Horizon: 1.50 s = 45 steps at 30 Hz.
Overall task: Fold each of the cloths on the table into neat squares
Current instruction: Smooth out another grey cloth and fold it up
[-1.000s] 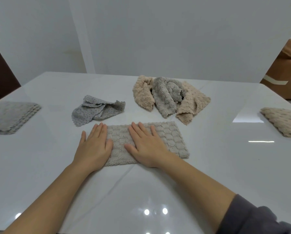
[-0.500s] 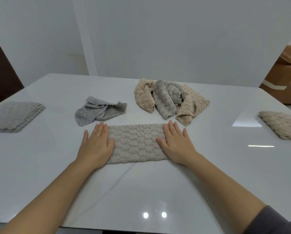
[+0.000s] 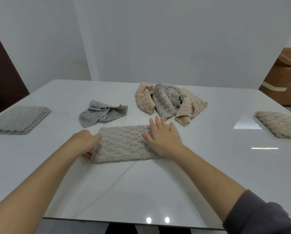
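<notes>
A grey-beige textured cloth (image 3: 124, 144), folded into a long rectangle, lies flat on the white table (image 3: 141, 188) in front of me. My right hand (image 3: 163, 137) presses flat on its right end with straight fingers. My left hand (image 3: 86, 142) is at the cloth's left end, fingers curled under the edge and gripping it. Behind the cloth lie a crumpled thin grey cloth (image 3: 102, 113) and a heap of beige and grey cloths (image 3: 168, 102).
A stack of folded grey cloths (image 3: 18, 119) sits at the table's left edge. A folded beige cloth (image 3: 279, 125) sits at the right edge. A brown sofa (image 3: 283, 81) stands beyond the table on the right.
My right hand slid from the cloth's middle to its right end. My left hand went from lying flat on the left end to curling its fingers under that edge.
</notes>
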{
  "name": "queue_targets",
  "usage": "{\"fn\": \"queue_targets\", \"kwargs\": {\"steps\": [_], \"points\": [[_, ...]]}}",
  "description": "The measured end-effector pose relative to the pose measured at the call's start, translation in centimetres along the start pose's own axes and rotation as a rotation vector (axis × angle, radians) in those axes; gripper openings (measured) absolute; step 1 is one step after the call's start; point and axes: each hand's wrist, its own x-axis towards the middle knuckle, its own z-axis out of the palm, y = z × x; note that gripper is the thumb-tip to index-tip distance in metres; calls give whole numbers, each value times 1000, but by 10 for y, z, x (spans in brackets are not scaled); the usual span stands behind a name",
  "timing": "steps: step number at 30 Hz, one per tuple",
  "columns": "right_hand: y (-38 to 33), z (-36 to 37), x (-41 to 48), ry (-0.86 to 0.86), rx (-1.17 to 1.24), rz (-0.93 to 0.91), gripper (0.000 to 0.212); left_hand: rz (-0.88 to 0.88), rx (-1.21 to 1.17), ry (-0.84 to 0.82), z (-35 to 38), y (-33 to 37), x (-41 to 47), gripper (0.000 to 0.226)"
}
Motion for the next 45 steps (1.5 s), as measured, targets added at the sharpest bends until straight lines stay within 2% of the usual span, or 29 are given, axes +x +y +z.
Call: {"fn": "queue_targets", "kwargs": {"steps": [4,9,12,15,19,21,28,29,31,32,34,36,37,38,39,42,43,45], "points": [[1,18,2,-43,-78,4,74,-93,-317,-158,-3,0,-1,27],[1,19,3,-32,-84,3,73,-169,-416,-258,-1,3,7,22],[1,20,3,-55,-89,4,69,-158,-400,-217,7,9,14,21],[-1,14,7,-116,-110,24,69,-71,-370,-144,12,13,18,21],[-23,9,15,-39,-78,-63,67,-2,-298,-111,8,8,19,24],[-39,17,17,-69,-82,-110,66,12,-285,-87,2,3,19,19],[-62,34,21,-82,-43,-105,67,109,-332,-32,-22,7,6,11],[-61,31,21,-81,35,-109,65,146,-352,-27,-24,15,1,11],[-55,20,19,-33,352,-92,54,234,-425,-27,-25,35,-11,12],[-52,11,17,15,586,-29,49,281,-483,-42,-23,47,-17,13],[-42,-9,15,10,1201,192,54,352,-629,-172,-13,75,-32,24],[-19,-22,12,-146,1827,245,68,420,-655,-366,4,96,-44,35],[-7,-27,9,-223,2026,278,74,461,-623,-411,17,101,-48,37],[4,-29,5,-275,2109,316,76,516,-588,-398,29,102,-48,37],[14,-31,0,-287,2116,345,75,585,-549,-319,41,100,-47,33],[31,-32,-5,-180,2003,460,44,774,-396,42,66,83,-37,20],[33,-32,-5,-169,1962,498,33,809,-299,94,71,77,-33,24],[30,-33,-4,-218,1887,543,24,823,-56,56,82,68,-24,43]]}}
